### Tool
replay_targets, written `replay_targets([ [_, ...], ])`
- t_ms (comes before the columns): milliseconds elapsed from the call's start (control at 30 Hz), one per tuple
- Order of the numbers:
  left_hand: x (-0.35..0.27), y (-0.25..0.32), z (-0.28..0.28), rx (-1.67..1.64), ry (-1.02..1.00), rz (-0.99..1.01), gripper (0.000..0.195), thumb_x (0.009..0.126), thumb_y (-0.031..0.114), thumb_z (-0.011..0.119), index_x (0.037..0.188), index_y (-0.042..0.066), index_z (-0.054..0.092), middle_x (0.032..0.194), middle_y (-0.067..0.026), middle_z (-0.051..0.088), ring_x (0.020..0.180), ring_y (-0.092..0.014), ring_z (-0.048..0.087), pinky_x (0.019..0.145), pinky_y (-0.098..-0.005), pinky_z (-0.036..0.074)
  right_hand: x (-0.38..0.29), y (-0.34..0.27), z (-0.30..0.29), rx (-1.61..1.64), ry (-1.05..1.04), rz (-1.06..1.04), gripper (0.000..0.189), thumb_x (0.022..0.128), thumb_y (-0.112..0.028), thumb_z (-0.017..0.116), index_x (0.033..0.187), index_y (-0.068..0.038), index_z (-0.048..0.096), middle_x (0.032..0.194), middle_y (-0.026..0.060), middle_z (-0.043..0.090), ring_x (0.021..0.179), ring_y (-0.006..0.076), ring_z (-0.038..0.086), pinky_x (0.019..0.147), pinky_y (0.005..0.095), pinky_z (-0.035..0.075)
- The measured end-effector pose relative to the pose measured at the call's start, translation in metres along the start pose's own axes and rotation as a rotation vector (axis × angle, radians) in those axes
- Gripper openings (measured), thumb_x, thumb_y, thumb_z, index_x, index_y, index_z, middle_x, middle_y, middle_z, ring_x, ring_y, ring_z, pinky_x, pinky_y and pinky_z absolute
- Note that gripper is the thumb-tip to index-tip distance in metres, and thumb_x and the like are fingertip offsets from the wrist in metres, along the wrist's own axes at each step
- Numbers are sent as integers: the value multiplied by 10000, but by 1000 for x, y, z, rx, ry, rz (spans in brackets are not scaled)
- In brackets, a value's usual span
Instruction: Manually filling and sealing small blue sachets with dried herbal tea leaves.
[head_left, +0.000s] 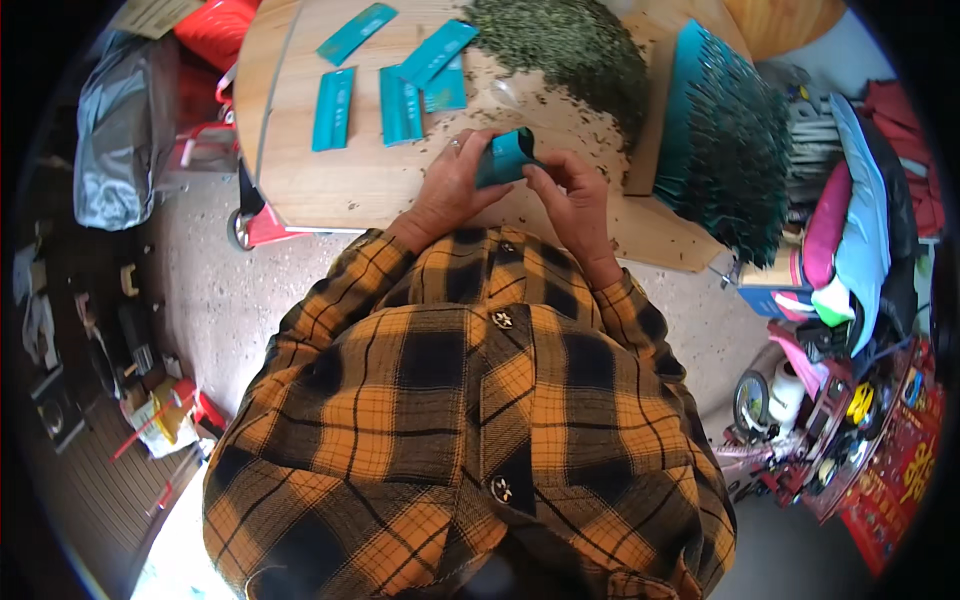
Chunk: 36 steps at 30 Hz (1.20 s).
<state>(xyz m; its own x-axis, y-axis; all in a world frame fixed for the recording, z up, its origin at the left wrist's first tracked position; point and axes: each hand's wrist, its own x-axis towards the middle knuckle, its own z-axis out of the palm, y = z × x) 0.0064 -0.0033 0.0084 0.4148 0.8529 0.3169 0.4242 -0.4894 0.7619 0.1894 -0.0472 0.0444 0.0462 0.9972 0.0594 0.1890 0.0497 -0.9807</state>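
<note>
A teal foil pouch (501, 159) sits between my hands at the near edge of the wooden table, its dark mouth gaping at the top. My left hand (456, 176) grips it from the left side. The fingers of my right hand (572, 191) pinch the pouch's right edge. Beyond my hands lies a heap of dried green leaves (570, 45), with loose bits scattered towards me. A clear scoop or spoon (506, 91) rests by the heap, partly blurred. To the left lie several flat teal pouches (332, 109), some overlapping.
At the right of the wooden table (292, 180), a cardboard box (649, 127) holds a dense stack of teal pouches (720, 142). A grey plastic-wrapped bundle (120, 135) stands at the left. Clothes (859, 217) and a cluttered shelf (840, 442) crowd the right side.
</note>
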Motion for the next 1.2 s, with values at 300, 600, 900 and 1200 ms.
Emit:
replay_targets([
  [300,8,-3,18,-39,-131,-6,735,735,147,797,1358,45,420,1189,-174,590,1134,-316,565,953,-393,461,-22,-35,-86,102,245,10,111,907,9,623,1013,34,642,854,95,707,750,123,659,686,246,534],
  [600,20,2,37,-62,-210,82,433,802,107,728,1188,26,552,1132,-154,629,1064,-337,609,895,-391,489,-124,-53,-174,-106,374,234,117,899,24,614,1009,46,645,850,112,707,777,151,686,686,246,554],
  [900,27,16,48,-118,-297,93,320,836,108,689,1130,32,587,1105,-156,632,1007,-345,627,838,-396,502,-171,-11,-219,-439,862,80,134,897,32,630,1030,28,650,971,102,698,873,150,669,820,268,547],
  [1200,24,20,53,-91,-307,103,314,840,121,687,1130,43,594,1088,-121,634,995,-320,624,829,-382,495,-174,17,-226,-720,938,-52,118,884,73,629,988,21,647,1050,87,681,907,128,638,819,242,531],
])
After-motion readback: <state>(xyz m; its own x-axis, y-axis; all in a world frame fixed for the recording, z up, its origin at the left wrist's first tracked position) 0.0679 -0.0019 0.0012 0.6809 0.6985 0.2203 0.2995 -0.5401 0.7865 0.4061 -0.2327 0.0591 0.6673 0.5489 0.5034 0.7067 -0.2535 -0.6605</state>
